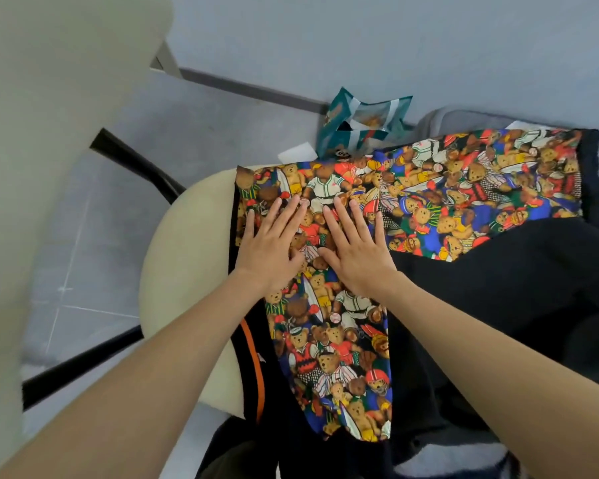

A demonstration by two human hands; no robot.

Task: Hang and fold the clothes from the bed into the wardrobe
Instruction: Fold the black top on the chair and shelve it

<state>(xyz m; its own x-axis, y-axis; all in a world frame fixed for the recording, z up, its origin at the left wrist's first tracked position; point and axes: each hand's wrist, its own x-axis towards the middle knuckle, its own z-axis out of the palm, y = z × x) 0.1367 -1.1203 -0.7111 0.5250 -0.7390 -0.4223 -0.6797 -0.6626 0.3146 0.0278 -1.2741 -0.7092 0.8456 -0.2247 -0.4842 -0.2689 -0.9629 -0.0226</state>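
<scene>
1. Hands first: the left hand (270,243) and right hand (357,250) are side by side. Both lie flat with fingers straight and a bit spread, palms pressing on the teddy-bear print garment (464,195). Neither one grips anything.
2. That garment is spread over a heap of black clothes (498,305). Its left end lies on a cream stool seat (187,243). No wardrobe in view, so it's nowhere near put away. Can't tell if it's a shirt or trousers.
3. Looks like the person is smoothing it out before a fold, so it's probably early in the job.
4. What could go wrong:
   - The base is lumpy and soft, so creases could get pressed in and the fold could come out crooked.
   - The part over the stool seat sits close to the edge. A hard sideways push could slide it onto the floor (118,202).
   - Lifting it carelessly might drag the black clothes along.
   - The teal bag (360,122) sits just behind and could get knocked.
</scene>
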